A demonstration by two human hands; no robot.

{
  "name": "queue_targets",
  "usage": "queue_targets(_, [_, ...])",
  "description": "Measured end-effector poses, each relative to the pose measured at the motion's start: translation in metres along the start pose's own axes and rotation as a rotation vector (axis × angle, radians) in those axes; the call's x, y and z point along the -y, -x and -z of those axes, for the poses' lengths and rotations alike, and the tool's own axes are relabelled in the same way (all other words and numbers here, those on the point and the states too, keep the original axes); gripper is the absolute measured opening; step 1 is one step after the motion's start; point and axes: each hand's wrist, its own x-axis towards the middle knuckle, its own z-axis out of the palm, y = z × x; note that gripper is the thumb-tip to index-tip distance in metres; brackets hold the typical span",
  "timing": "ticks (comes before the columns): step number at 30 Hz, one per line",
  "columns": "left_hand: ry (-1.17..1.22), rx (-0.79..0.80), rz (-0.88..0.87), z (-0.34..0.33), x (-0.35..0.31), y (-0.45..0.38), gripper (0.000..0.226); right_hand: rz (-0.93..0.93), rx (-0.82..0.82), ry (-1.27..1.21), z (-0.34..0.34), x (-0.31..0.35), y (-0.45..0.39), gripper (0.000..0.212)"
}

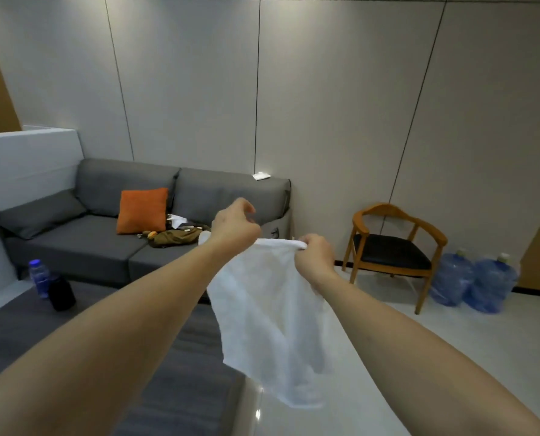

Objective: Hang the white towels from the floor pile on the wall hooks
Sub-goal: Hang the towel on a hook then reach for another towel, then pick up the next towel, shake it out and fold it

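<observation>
A white towel (pixel 268 313) hangs in the air in front of me, held up by its top edge. My right hand (pixel 316 254) pinches the bunched right end of that edge. My left hand (pixel 235 226) is a little higher and to the left, fingers curled, with the towel's left end running in under it; the grip itself is hidden behind the hand. The cloth drops loosely below both forearms. Neither wall hooks nor a floor pile are in view.
A grey sofa (pixel 73 247) with an orange cushion (pixel 142 210) and a brown bag (pixel 177 237) stands against the panelled wall ahead. A wooden chair (pixel 391 250) and two blue water jugs (pixel 473 283) are to the right. A bottle (pixel 39 275) and a black object (pixel 61 294) sit on the floor at the left.
</observation>
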Motion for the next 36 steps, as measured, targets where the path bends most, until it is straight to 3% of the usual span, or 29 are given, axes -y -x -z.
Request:
queue_targets(2, [-0.093,0.246,-0.091,-0.019,-0.010,-0.016,0.066,0.127,0.050,-0.140,-0.001,0.025,-0.030,0.021])
queue_targets(4, [-0.148,0.312,-0.078,-0.030,-0.016,-0.035,0.066,0.237,0.094,-0.213,0.000,0.044,-0.060,0.017])
queue_targets(8, [-0.078,0.013,0.021,-0.030,-0.006,-0.080,0.004,0.412,0.157,-0.097,0.002,0.052,-0.112,0.018])
queue_targets(11, [-0.026,-0.248,0.131,-0.020,0.011,-0.110,0.017,0.410,0.239,0.110,-0.009,0.044,-0.151,0.017])
queue_targets(13, [0.008,-0.358,0.231,-0.010,0.023,-0.131,0.019,0.372,0.268,0.110,-0.020,0.045,-0.171,0.017])
queue_targets(17, [0.025,-0.354,0.278,0.002,0.051,-0.167,0.007,0.410,0.260,-0.259,-0.048,0.091,-0.205,0.028])
queue_targets(19, [0.089,-0.295,0.237,0.001,0.062,-0.185,0.019,0.499,0.323,-0.344,-0.063,0.127,-0.216,0.017])
queue_targets(23, [0.233,-0.308,0.166,0.015,0.079,-0.230,0.027,0.538,0.417,-0.423,-0.110,0.182,-0.244,0.016])
queue_targets(28, [0.190,-0.436,0.182,0.072,0.116,-0.282,0.023,0.456,0.647,-0.499,-0.175,0.227,-0.289,0.026])
queue_targets(32, [0.200,-0.548,0.238,0.109,0.154,-0.303,0.022,0.522,0.589,-0.481,-0.221,0.260,-0.309,0.048])
queue_targets(36, [0.220,-0.552,0.269,0.138,0.181,-0.301,0.012,0.650,0.695,-0.397,-0.254,0.292,-0.304,0.033])
